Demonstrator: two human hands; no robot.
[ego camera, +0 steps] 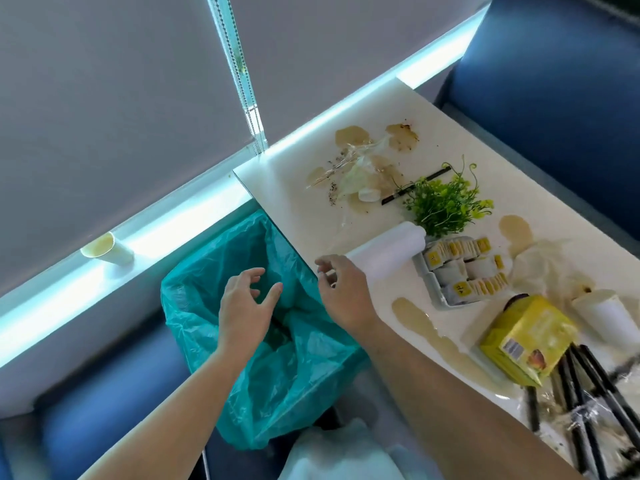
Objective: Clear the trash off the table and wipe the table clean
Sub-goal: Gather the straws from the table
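Neither hand has hold of anything: the left hand (244, 306) hangs with fingers loosely spread over the mouth of the green trash bag (263, 341), and the right hand (343, 292) is half-curled at the table (450, 109) edge beside the bag, its fingertips near but not closed on the white roll (388, 252) lying there. Beyond the roll, farther from the bag, the table carries the trash: crumpled clear plastic wrap (360, 168) over tan spill patches (351, 135), a black stick (415, 187), a sprig of fake greenery (446, 202), a tray of yellow-labelled sachets (464, 268), a yellow carton (530, 337), a tipped white paper cup (609, 313) with a crumpled tissue (543, 261) beside it, and black wrapped utensils (581, 382) at the near end. A long tan puddle (426, 327) runs along the table edge just beside the right forearm. Another paper cup (109, 251) stands on the window ledge, well apart from the bag on its far side. Risks from here, as I judge them: the forearm could drag through the puddle and smear it; sweeping wet wrap toward the bag could drip over the edge; the bag's slack rim could fold shut and let trash fall beside it. Print on the carton and sachets is too blurred to read.
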